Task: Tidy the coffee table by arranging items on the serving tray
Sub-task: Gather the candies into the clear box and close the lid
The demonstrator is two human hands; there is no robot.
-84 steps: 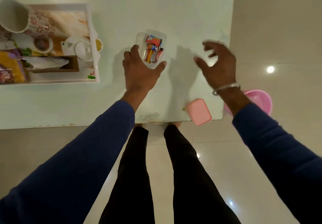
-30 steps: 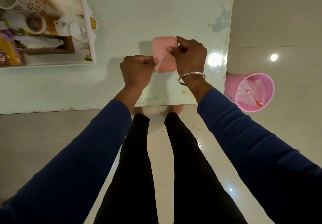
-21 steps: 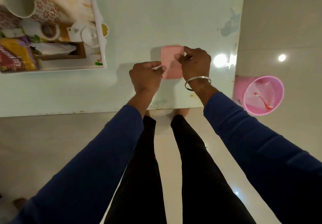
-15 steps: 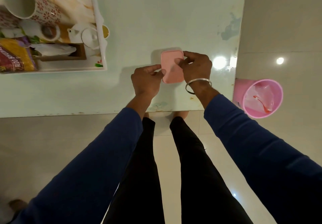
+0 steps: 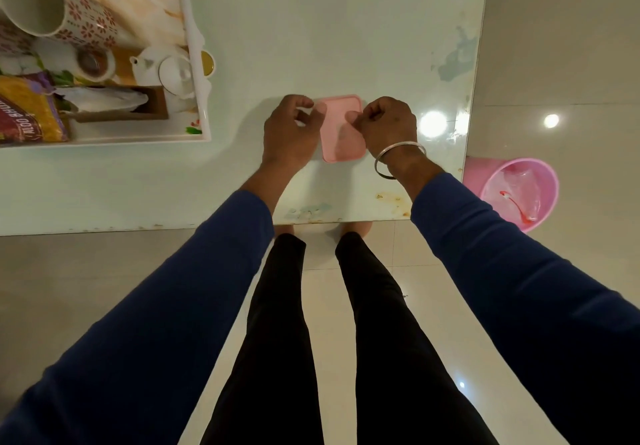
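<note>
A small box with a pink lid point(image 5: 341, 126) lies on the white coffee table point(image 5: 311, 29), right of centre. My left hand point(image 5: 289, 133) grips its left edge, fingers curled and thumb on the lid. My right hand point(image 5: 389, 124), a metal bangle on its wrist, grips the right edge with its thumb on the lid. The box under the lid is hidden. The white serving tray point(image 5: 205, 109) sits at the far left, apart from both hands. It holds a floral mug point(image 5: 59, 12), a white teapot point(image 5: 169, 70), a snack packet point(image 5: 27, 112) and a wooden napkin holder point(image 5: 117, 105).
A pink bin point(image 5: 519, 192) with a plastic bag inside stands on the tiled floor just past the table's right edge. A small yellow-filled cup point(image 5: 207, 63) sits against the tray's right rim. My legs are at the table's near edge.
The pink lid left the table's front edge and now covers the clear sweets box. Both hands closed in on its two sides; my left hand shifted up along the left edge.
</note>
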